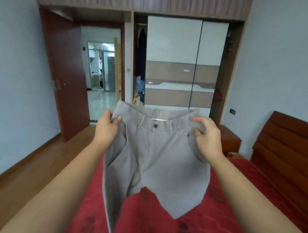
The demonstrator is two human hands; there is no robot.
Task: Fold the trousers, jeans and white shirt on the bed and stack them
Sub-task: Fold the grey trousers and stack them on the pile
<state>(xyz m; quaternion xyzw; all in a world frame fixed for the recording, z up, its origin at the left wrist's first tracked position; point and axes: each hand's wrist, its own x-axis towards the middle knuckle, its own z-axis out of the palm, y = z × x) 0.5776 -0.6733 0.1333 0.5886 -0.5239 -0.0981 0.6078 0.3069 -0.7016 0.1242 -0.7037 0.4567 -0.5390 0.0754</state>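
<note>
The left hand (106, 127) and right hand (207, 135) pinch the trousers (156, 161) by the waistband over the bed (215, 219)

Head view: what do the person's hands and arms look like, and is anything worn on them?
The left hand and the right hand are bare: no gloves, and no ring shows. The left forearm and the right forearm are bare as well; no sleeve, watch or bracelet is visible as far as the picture's lower edge.
</note>
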